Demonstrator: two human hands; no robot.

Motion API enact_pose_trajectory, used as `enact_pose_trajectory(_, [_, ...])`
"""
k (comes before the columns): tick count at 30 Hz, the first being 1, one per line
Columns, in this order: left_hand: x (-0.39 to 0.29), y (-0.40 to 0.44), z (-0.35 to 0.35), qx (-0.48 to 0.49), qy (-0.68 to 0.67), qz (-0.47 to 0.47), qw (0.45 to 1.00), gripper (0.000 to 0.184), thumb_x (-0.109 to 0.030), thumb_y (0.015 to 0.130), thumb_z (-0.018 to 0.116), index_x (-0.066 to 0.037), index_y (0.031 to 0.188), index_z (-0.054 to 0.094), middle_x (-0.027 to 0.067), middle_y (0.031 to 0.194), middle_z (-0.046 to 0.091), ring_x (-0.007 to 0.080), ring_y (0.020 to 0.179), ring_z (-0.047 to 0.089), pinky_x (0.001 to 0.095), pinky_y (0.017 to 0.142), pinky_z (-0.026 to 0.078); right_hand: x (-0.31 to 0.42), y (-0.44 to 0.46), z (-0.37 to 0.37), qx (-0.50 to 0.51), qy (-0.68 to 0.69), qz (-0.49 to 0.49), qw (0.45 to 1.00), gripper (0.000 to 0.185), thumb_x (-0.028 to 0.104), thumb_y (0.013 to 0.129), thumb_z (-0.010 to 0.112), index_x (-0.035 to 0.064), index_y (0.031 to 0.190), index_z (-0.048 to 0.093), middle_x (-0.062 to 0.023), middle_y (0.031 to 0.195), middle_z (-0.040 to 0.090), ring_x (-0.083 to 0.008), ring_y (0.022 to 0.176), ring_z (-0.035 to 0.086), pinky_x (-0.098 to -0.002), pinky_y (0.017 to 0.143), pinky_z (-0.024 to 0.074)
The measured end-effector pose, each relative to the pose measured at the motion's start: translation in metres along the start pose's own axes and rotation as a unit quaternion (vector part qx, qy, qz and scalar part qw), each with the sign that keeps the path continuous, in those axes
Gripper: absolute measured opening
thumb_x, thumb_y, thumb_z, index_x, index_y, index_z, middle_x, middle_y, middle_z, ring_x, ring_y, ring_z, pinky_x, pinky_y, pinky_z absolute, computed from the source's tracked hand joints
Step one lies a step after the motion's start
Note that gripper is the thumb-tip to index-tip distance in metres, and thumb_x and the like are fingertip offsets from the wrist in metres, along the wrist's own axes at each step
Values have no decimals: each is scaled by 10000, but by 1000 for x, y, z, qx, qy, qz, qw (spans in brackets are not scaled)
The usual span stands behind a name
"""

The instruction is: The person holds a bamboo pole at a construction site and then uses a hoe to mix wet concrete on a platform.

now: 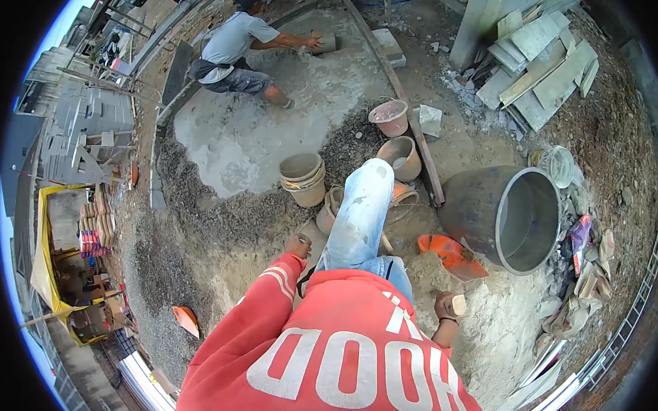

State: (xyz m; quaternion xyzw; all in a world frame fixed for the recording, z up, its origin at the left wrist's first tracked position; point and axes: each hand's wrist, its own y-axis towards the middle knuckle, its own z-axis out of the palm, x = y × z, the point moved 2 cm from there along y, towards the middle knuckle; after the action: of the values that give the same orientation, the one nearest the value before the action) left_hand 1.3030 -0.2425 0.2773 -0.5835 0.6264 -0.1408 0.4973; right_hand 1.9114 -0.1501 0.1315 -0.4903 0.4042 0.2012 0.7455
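My left hand (298, 245) hangs beside my left knee over the sand, close to the buckets. Its fingers are curled in, and what they hold, if anything, is hidden. On the other side, my right hand (446, 308) is wrapped round a pale wooden handle (458, 305), whose blunt end faces up. Past that hand an orange shovel blade (452, 256) lies on the pale sand. Between my legs and the mortar bed stands a stack of grey buckets (303, 179). A tan bucket (400, 159) and a pinkish bucket (388, 118) stand farther forward.
A large dark tub (481, 211) lies tipped on the right. A long wooden board (398, 85) runs along the wet mortar (251, 145). Ahead, a co-worker (236, 50) crouches there, arms stretched toward a grey bucket (324, 43). Broken slabs (544, 61) pile up at the upper right.
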Motion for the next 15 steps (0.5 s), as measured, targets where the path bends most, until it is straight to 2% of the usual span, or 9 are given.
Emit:
enact_pose_trajectory(1, [10,3,-3,-2,-18,-1,1000,83,-27,749,611,-14,828,633,152,681,654,225,520,642,351,444,514,8,7,-1,46,134,-35,989,338,271,906,356,59,1048,578,-116,1003,619,-284,966,615,-355,855,513])
enact_pose_trajectory(3, [9,8,-7,-5,-32,-8,999,89,-24,761,606,-17,849,599,151,687,652,230,518,641,352,447,513,-47,19,18,24,-68,-189,979,339,258,906,360,50,1087,556,-108,1057,600,-247,1038,587,-336,862,509])
enact_pose_trajectory(6, [-9,18,-14,-27,-25,-27,999,132,-60,777,615,-13,899,595,156,697,654,239,535,649,349,464,518,-72,48,41,-10,-80,-206,975,308,242,897,390,69,1080,568,-96,1022,600,-220,1029,588,-321,852,514])
enact_pose_trajectory(8, [-24,36,-19,-42,-17,-6,999,142,-86,786,629,-5,900,605,155,697,653,236,532,649,348,474,520,-79,70,57,-1,12,89,996,269,243,876,448,93,1053,585,-76,994,593,-225,1007,582,-322,800,527])
enact_pose_trajectory(10, [-44,60,-27,-57,-10,14,998,158,-111,794,642,2,901,615,153,697,653,233,528,650,348,483,523,-162,101,89,-90,-110,-243,959,253,262,853,499,109,1028,598,-63,967,583,-243,966,572,-340,750,530])
enact_pose_trajectory(12, [-83,83,-45,-69,109,63,990,284,-216,796,682,31,930,636,181,724,669,301,602,678,397,562,547,-217,122,114,-127,-111,-249,954,237,259,843,519,101,1003,594,-55,934,565,-253,939,554,-337,727,525])
enact_pose_trajectory(13, [-61,135,-54,-181,263,190,928,376,-319,790,693,24,942,668,206,795,687,379,759,683,450,694,551,-252,138,129,-134,-75,-243,958,228,244,825,539,102,996,591,-58,917,557,-245,936,549,-329,725,523])
enact_pose_trajectory(14, [-75,154,-68,-180,259,195,929,376,-319,790,693,24,942,668,206,795,687,379,759,683,450,694,551,-274,161,143,-143,-40,-237,960,222,228,808,560,102,988,589,-61,900,550,-238,932,544,-321,724,521])
enact_pose_trajectory(15, [-101,177,-80,-129,262,142,946,393,-348,786,687,9,951,674,207,835,690,405,827,666,463,744,539,-216,188,143,-45,-91,-227,969,260,210,747,619,78,967,580,-76,869,544,-232,868,572,-316,696,545])
